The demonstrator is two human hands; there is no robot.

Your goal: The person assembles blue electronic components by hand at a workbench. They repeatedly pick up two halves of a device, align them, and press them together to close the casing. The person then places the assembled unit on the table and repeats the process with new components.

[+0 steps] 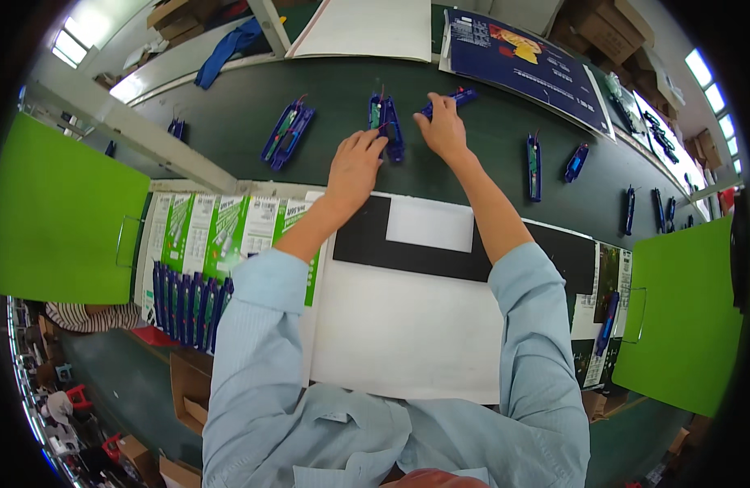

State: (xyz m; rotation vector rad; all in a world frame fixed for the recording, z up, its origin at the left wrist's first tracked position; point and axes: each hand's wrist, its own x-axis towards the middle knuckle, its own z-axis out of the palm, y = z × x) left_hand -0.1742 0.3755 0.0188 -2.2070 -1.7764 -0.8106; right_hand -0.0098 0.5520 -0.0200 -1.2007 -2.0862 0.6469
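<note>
On the dark green bench ahead, my left hand point(357, 167) has its fingers closed at the near end of an opened blue plastic housing point(376, 112) with a green circuit board and red wire. A second blue shell point(394, 134) lies against that housing on its right. Farther right, my right hand point(445, 130) grips another blue housing point(464, 97), which lies slanted under the fingers. The fingers partly cover both held pieces. To the left rests an opened pair of blue shells point(289, 134) with a board and wires.
More blue housings point(534, 168) are spread along the bench to the right. At my lower left stands a row of blue housings point(188, 305) on printed green-and-white card. White board point(407, 333) covers the near work surface. Green panels point(62, 215) flank both sides; a dark blue printed sheet point(525, 65) lies behind.
</note>
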